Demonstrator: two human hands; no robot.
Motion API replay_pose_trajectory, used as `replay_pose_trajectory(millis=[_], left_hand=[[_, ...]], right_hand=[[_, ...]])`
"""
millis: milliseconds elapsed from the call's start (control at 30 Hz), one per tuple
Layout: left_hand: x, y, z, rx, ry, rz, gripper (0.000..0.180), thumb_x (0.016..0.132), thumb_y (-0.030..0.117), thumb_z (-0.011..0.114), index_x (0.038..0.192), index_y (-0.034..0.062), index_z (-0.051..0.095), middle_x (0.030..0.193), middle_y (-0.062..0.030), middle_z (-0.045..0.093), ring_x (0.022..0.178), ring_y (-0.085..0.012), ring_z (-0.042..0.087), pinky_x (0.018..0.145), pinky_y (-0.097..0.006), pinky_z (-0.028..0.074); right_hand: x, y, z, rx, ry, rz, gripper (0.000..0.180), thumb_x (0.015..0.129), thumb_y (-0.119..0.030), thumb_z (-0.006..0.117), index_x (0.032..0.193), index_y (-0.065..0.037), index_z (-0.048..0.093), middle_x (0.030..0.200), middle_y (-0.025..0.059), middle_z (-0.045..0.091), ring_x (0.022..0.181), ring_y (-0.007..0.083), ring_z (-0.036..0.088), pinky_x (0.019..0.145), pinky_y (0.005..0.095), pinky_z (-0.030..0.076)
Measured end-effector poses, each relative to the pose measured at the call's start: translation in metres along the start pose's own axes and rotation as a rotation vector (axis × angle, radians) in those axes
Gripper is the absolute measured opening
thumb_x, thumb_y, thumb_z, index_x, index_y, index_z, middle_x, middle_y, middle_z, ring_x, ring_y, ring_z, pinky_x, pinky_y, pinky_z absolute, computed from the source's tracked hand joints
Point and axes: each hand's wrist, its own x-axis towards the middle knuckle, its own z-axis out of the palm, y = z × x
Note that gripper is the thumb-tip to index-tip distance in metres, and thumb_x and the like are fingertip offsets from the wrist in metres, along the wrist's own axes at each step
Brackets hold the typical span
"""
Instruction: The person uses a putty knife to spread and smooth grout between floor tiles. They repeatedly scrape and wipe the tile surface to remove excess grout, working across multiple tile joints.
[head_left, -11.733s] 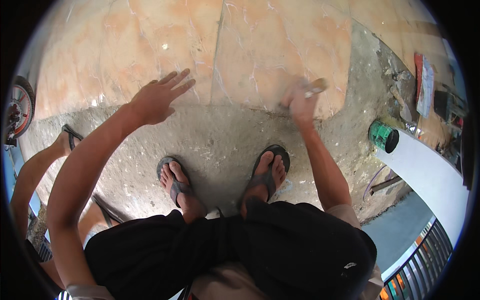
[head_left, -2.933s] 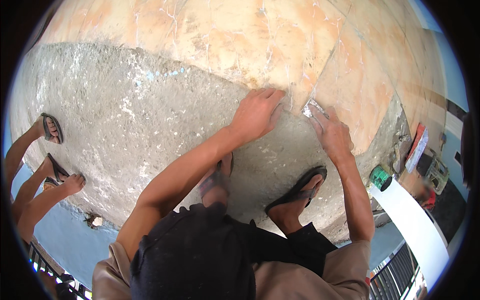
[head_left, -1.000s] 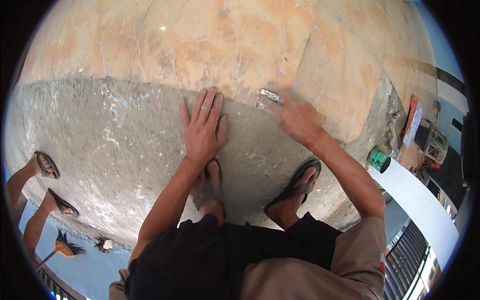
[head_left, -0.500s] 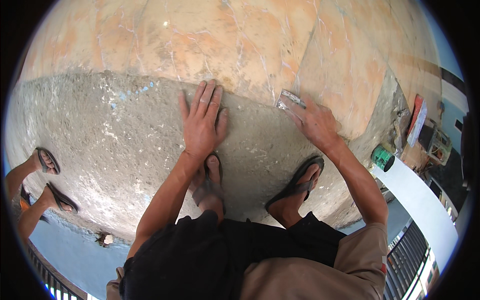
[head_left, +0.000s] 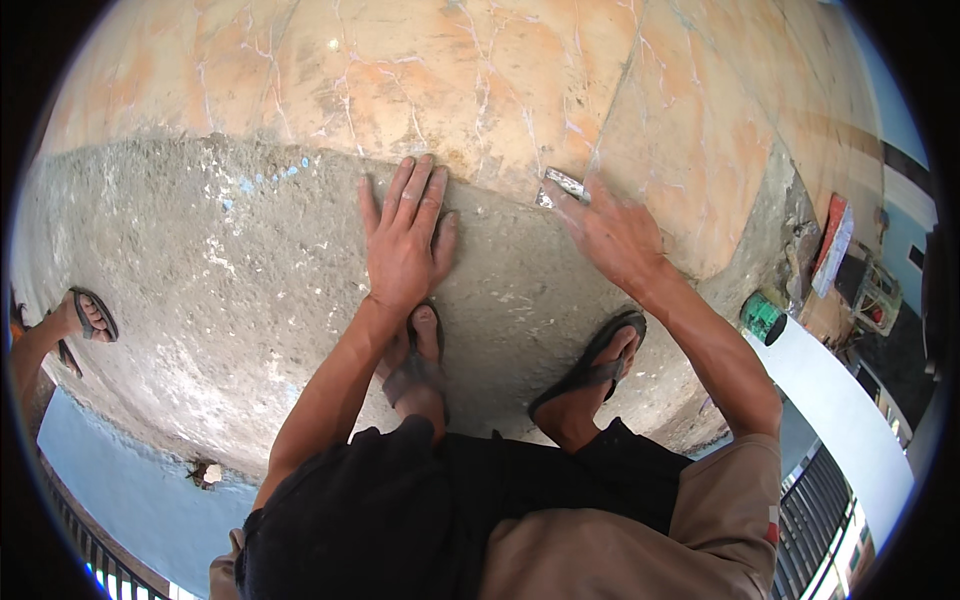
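Since half a second ago right hand (head_left: 610, 235) slid its small metal scraper (head_left: 562, 186), pinched in fingers, up-center along tile (head_left: 420, 80) edge; left hand (head_left: 402, 245) flat, open on mortar bed (head_left: 200, 260); next probably careful scraping along seam.

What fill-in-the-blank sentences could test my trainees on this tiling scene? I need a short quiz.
1. The left hand lies flat, palm ____, on the grey mortar bed.
2. The right hand holds a small ____ tool at the tile edge.
3. The tiles are ____ with pale veins.
4. Both feet wear dark ____.

Missing words: down; metal; orange; sandals
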Motion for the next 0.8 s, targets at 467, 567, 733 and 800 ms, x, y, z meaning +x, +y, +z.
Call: replay_pose_trajectory(millis=[467,567,733,800], left_hand=[[0.001,0.002,-0.001,-0.033,-0.010,-0.010,0.061,0.093,0.018,0.070,0.151,0.0094,0.056,0.161,-0.0090,0.048,0.153,-0.0291,0.040,0.128,-0.064,0.012],[0.000,0.000,-0.002,-0.054,-0.018,-0.016,0.061,0.093,0.018,0.070,0.151,0.0090,0.055,0.162,-0.0088,0.048,0.153,-0.0291,0.040,0.128,-0.064,0.012],[0.000,0.001,-0.003,-0.066,-0.031,-0.029,0.061,0.092,0.017,0.071,0.151,0.0087,0.055,0.161,-0.0093,0.048,0.154,-0.0291,0.039,0.128,-0.065,0.012],[0.001,0.000,-0.003,-0.075,-0.018,-0.024,0.061,0.092,0.016,0.070,0.151,0.0085,0.055,0.161,-0.0095,0.048,0.154,-0.0293,0.039,0.128,-0.065,0.012]], right_hand=[[0.035,-0.026,0.009,0.002,0.141,-0.129,0.055,0.099,-0.016,0.058,0.152,-0.026,0.056,0.126,0.0233,0.061,0.079,0.0386,0.074,0.069,0.0471,0.061],[0.030,-0.018,0.010,-0.007,0.108,-0.086,0.049,0.102,-0.028,0.062,0.150,-0.029,0.059,0.123,0.0207,0.062,0.078,0.0384,0.073,0.068,0.0467,0.061],[-0.002,0.008,0.013,0.009,0.038,-0.050,0.051,0.102,-0.020,0.058,0.152,-0.028,0.055,0.119,0.0217,0.060,0.076,0.0374,0.073,0.066,0.0493,0.059],[0.008,-0.006,0.004,0.014,0.004,-0.040,0.051,0.101,-0.020,0.058,0.152,-0.028,0.056,0.118,0.0215,0.060,0.076,0.0375,0.073,0.067,0.0490,0.059]])
